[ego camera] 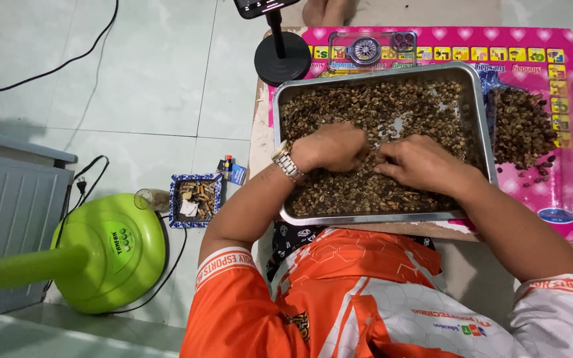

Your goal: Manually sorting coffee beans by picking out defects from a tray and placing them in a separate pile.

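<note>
A metal tray (479,113) lies on a low board and holds a thick layer of small brown beans (373,106). Both my hands rest in the beans near the tray's middle. My left hand (331,147), with a metal watch on its wrist, is curled with the fingers down among the beans. My right hand (419,162) lies beside it, fingertips pinched together on the beans. Whether either hand holds any beans is hidden by the fingers. A separate heap of brown beans (522,129) sits to the right of the tray on a pink plastic mat (565,179).
A black phone stand (281,56) and a phone (366,48) lying flat are beyond the tray. A green fan base (111,252), a small patterned dish with scraps (195,199) and a lighter (228,166) sit on the tiled floor at left. Someone's feet (326,10) show at the top.
</note>
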